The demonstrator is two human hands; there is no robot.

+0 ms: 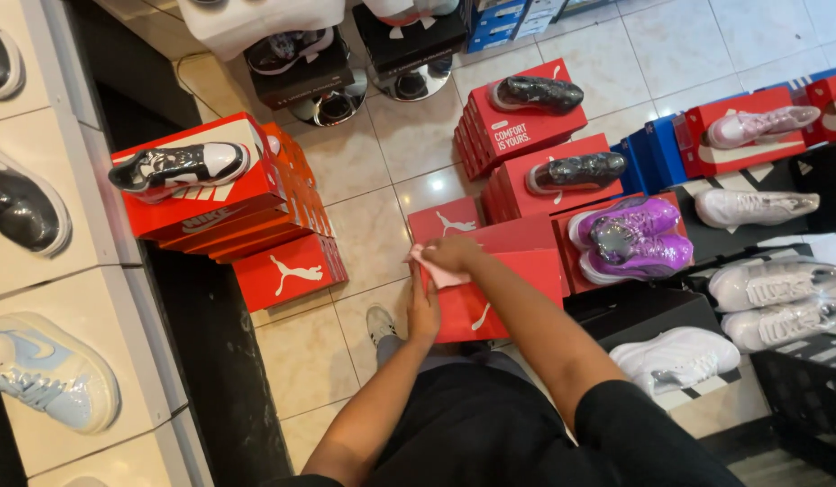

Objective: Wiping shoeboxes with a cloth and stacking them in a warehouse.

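From the head view, a pink cloth (433, 268) is pressed under the closed fingers of the right hand (451, 253) onto the lid of a red shoebox (490, 293) standing on the tiled floor (373, 230), while the left hand (424, 316) is laid flat, fingers together, against the box's left edge. The box could be tipped or slid by too hard a push — the nearby purple sneakers (627, 239) on the adjoining red box might be knocked off. Red boxes with white logos are stacked at left and centre — blue boxes (650, 155) stand toward the right.

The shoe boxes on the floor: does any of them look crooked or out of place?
Yes. The left stack of red boxes leans, its boxes fanned sideways, with a black-and-white shoe on top. One red box lies apart on the tiles beside it.
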